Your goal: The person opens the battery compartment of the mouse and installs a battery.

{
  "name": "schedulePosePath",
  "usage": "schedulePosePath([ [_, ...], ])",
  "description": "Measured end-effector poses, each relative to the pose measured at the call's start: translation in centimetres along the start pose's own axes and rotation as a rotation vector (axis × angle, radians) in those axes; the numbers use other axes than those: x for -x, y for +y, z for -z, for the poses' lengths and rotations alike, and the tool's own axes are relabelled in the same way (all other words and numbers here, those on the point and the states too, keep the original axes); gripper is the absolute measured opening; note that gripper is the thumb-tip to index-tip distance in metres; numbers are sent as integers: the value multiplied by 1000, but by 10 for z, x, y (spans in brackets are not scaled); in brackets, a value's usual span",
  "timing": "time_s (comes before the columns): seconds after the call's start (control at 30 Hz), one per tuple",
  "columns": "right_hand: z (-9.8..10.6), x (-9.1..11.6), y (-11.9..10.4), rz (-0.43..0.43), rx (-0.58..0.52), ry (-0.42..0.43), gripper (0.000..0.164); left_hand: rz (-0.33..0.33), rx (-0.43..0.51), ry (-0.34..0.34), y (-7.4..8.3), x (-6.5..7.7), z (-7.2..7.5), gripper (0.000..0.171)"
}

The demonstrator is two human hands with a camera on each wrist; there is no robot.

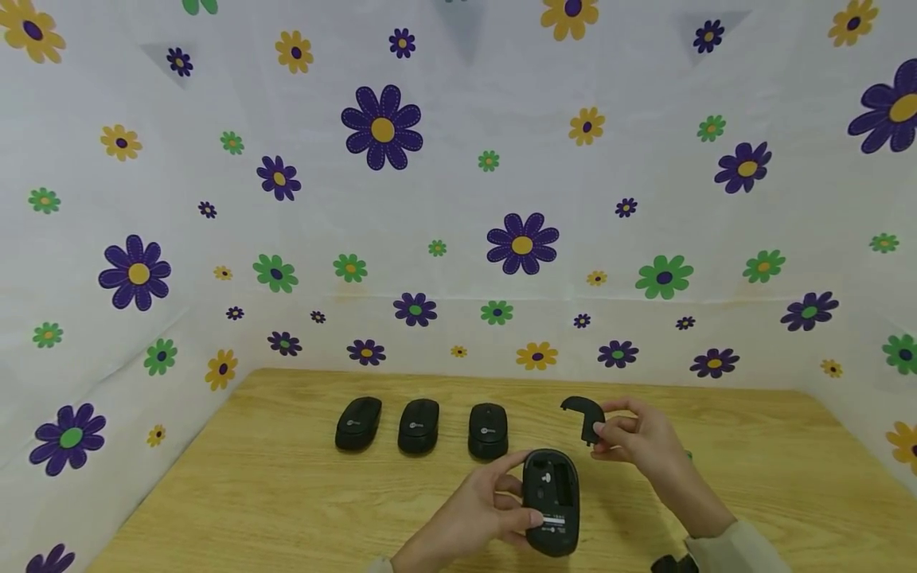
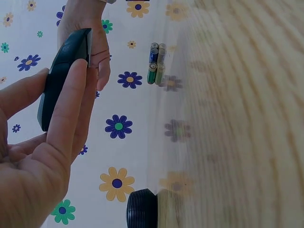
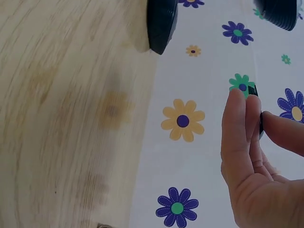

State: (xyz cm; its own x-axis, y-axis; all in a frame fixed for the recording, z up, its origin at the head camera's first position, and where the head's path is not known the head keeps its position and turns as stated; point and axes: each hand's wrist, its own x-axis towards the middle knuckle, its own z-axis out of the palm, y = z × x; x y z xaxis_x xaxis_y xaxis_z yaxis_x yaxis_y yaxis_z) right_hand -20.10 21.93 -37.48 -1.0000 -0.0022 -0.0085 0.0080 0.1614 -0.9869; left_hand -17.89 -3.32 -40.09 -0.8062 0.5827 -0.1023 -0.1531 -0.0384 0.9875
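My left hand [image 1: 476,505] grips a black computer mouse [image 1: 550,537], thumb on its label. The mouse's underside faces the head camera, and its battery slot is uncovered with no battery visible inside. To the right, my right hand [image 1: 637,438] pinches a thin, curved black battery cover [image 1: 583,410] between thumb and fingers, held apart from the mouse. In the left wrist view the gripped mouse [image 2: 59,85] appears edge-on between thumb and fingers. Only a dark sliver of the cover [image 3: 261,123] shows past the fingers in the right wrist view.
Three black mice, a left one [image 1: 358,423], a middle one [image 1: 419,426] and a right one [image 1: 488,430], stand in a row on the wooden table [image 1: 286,493]. Batteries [image 2: 152,64] lie beyond the hands. Dark objects [image 1: 673,564] sit beside the right sleeve. Flowered cloth surrounds the table.
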Motion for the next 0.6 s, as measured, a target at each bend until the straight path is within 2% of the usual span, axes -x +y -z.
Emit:
schedulePosePath([
  [0.33, 5, -13, 12, -22, 111, 49, 38, -7, 3, -16, 0, 0, 1, 70],
  [0.6, 7, -26, 19, -73, 168, 45, 35, -2, 6, -13, -1, 1, 1, 71],
])
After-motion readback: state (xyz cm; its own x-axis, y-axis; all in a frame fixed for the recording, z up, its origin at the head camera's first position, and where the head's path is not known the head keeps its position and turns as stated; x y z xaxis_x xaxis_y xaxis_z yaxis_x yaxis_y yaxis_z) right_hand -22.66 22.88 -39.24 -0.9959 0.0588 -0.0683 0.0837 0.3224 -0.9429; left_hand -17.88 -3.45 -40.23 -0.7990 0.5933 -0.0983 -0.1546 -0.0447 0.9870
